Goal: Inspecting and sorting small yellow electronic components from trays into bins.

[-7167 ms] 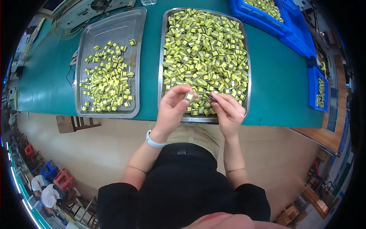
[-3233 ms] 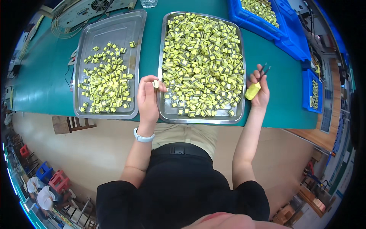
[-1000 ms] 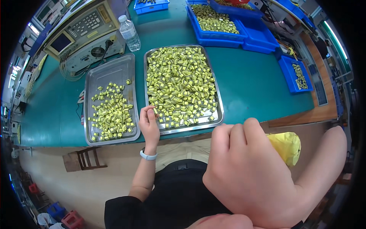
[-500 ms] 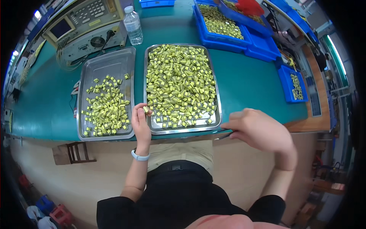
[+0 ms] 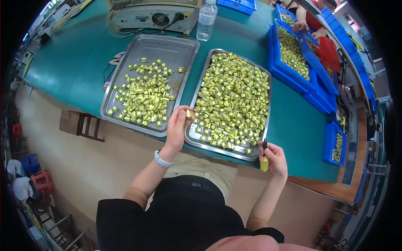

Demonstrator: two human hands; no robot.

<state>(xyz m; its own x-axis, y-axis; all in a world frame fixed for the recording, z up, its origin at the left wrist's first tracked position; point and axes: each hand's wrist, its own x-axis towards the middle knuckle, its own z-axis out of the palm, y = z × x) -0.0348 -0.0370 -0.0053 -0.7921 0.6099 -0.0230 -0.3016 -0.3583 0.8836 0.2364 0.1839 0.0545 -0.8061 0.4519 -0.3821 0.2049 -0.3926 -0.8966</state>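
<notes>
Yellow-wrapped component [image 5: 188, 113], small and boxy, sits in the left hand [image 5: 177, 129], pinched between thumb and fingers. Bright yellow faces, one paler patch, greyish sides; finer detail too small to read. Position: above the left rim of the right tray [image 5: 192, 133], toward that tray's near left corner, close to the table's [image 5: 295, 138] front edge.

Right hand [image 5: 275, 160] is closed around a hand tool [image 5: 264, 164]: fat, crinkled yellow grip, slim dark end pointing up. It's just beside the right tray's near right corner, also at the table's front edge. Can't tell if the tool touches the rim.

Right tray: steel, most of the floor buried under lookalike parts [image 5: 234, 96], jumbled at all angles, thinning toward the near edge. Left tray [image 5: 167, 44]: same type, smaller pile [image 5: 144, 98] mostly in the near half, far end bare metal.

Clear bottle [image 5: 207, 21] stands beyond both trays, toward the table's back edge, next to a grey instrument [image 5: 148, 19]. Blue bins with more parts [image 5: 274, 58] toward the far right corner; smaller blue bin [image 5: 330, 146] at the right edge. Co-worker's hand [image 5: 300, 26] over there too.
</notes>
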